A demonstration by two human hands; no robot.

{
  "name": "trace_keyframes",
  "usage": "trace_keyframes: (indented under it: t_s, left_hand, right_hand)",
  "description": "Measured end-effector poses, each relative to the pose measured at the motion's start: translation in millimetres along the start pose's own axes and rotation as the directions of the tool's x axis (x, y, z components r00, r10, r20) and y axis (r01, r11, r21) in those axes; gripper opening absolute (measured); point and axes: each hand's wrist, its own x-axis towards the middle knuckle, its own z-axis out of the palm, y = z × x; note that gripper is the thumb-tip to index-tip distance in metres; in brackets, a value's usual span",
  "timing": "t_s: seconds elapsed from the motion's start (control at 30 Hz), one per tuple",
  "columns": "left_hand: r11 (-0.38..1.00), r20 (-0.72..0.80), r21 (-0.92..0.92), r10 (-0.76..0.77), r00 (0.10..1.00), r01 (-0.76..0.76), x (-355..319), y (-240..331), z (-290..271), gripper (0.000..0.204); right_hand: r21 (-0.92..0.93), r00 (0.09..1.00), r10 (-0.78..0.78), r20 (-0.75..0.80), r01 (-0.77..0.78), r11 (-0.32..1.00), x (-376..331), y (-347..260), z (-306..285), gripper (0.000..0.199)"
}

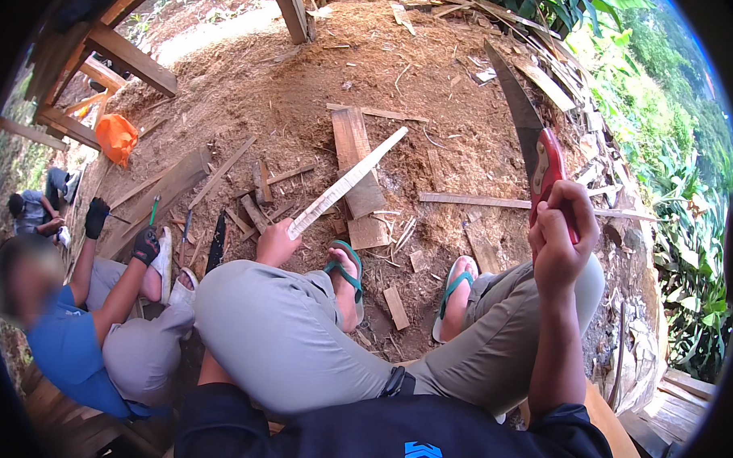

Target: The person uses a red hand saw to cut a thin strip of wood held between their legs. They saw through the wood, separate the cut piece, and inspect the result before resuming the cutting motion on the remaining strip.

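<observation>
Now squeezes a stick [348,182] in the left hand [278,244] and grips a blade [520,112] by its handle [550,159] in the right hand [564,240], toward the right edge of the ground [259,72].

Outdoor wood wkshop; dirt ground [498,157] w/ offcuts [397,308]; timber frame [132,58]; greenery [637,113] nr

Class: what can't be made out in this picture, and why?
Head view:
Pale stick's near end: hidden by the left hand.
Left forearm: mostly behind the left leg.
Red handle: partly covered by the right hand.
Blade: too small to tell whether its edge is toothed.
Distant person: too small to tell what the hands hold.
</observation>
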Motion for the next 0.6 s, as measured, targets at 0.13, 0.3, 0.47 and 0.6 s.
trace_keyframes:
  t_s: [0.13,0.3,0.47,0.6]
  left_hand:
    - [0.998,-0.204,0.06,-0.02,0.979,0.033,-3.2,3.2,-43.6,0.033]
    - [0.989,-0.549,0.146,0.056,0.834,0.03,-4.4,24.0,-137.6,0.038]
    - [0.975,-0.69,0.211,0.095,0.718,0.073,-13.2,60.7,-228.4,0.041]
    - [0.983,-0.715,0.18,0.107,0.691,0.033,-27.8,102.9,-287.9,0.042]
  right_hand:
    - [0.053,0.998,0.02,0.067,-0.024,0.998,3.2,-0.9,10.6,0.016]
    - [0.17,0.991,0.018,0.129,-0.04,0.985,3.3,-8.4,30.9,0.014]
    - [-0.033,0.988,-0.057,0.143,0.062,0.998,-9.2,11.9,34.6,0.012]
    - [-0.196,0.96,-0.152,0.235,0.199,0.96,-10.7,15.7,29.9,0.011]
